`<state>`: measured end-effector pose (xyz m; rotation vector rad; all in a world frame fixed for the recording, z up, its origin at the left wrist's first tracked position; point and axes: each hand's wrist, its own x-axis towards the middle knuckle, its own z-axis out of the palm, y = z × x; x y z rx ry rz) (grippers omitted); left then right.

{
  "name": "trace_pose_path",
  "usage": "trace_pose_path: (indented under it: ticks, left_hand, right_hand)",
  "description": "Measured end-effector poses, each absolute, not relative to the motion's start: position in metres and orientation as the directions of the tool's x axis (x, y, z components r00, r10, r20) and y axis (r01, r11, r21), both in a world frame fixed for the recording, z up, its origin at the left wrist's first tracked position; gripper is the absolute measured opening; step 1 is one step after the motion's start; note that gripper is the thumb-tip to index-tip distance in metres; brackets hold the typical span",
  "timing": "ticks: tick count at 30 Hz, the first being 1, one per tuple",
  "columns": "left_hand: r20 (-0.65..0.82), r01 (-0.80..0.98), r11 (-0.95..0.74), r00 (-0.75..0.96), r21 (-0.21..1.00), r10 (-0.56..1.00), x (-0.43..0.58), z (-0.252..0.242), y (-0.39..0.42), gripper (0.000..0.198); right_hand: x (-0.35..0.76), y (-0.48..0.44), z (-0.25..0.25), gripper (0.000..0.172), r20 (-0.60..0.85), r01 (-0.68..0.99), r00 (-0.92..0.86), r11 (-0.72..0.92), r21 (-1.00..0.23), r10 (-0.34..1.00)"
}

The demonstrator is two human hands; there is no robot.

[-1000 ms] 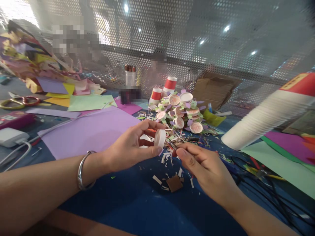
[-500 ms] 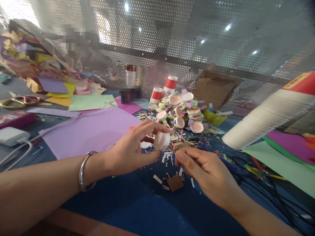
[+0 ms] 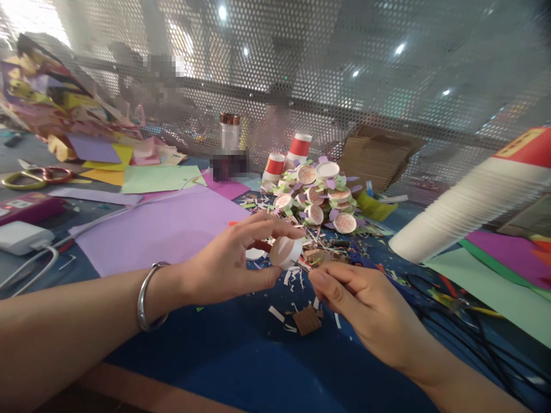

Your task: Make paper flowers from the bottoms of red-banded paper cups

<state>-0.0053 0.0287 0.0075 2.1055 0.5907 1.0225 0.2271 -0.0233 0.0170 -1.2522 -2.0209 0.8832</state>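
Note:
My left hand (image 3: pixel 232 258), with a silver bangle at the wrist, curls its thumb and fingers around a cut-off paper cup bottom (image 3: pixel 284 253). This piece is round, with a brownish face and a white rim. My right hand (image 3: pixel 350 298) pinches a thin, dark, pointed tool (image 3: pixel 300 265), mostly hidden in the fingers, its tip at the lower right of the rim. Behind my left fingers, another white round piece (image 3: pixel 255 253) lies on the table. A pile of cup bottoms (image 3: pixel 316 198) with green and purple paper bits stands beyond my hands.
Paper scraps and a cardboard piece (image 3: pixel 307 320) litter the blue table. At right lean stacked paper cups (image 3: pixel 465 201), above black cables (image 3: pixel 469 338). Left are purple paper (image 3: pixel 159 229), scissors (image 3: pixel 37 176) and a white charger (image 3: pixel 23 238). A perforated metal screen (image 3: pixel 327 74) stands behind.
The cup bottom has turned and shifted slightly right, showing more white rim. My left fingers have reached further over it; my right hand has barely moved.

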Motion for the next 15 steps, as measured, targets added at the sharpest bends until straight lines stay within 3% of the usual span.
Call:
trace_pose_path:
  ticks: [9, 15]
  left_hand:
    - [0.43, 0.01, -0.555, 0.622, 0.831, 0.655, -0.0062, 0.0051, 0.0316, 0.048]
    - [0.434, 0.017, -0.555, 0.603, 0.832, 0.67, -0.0052, 0.0047, 0.0309, 0.05]
  right_hand:
    - [0.2295, -0.0212, 0.0142, 0.052, 0.061, 0.458, -0.386, 0.249, -0.854, 0.92]
    - [0.2311, -0.0187, 0.008, 0.053, -0.046, 0.335, -0.396, 0.098, -0.937, 0.917]
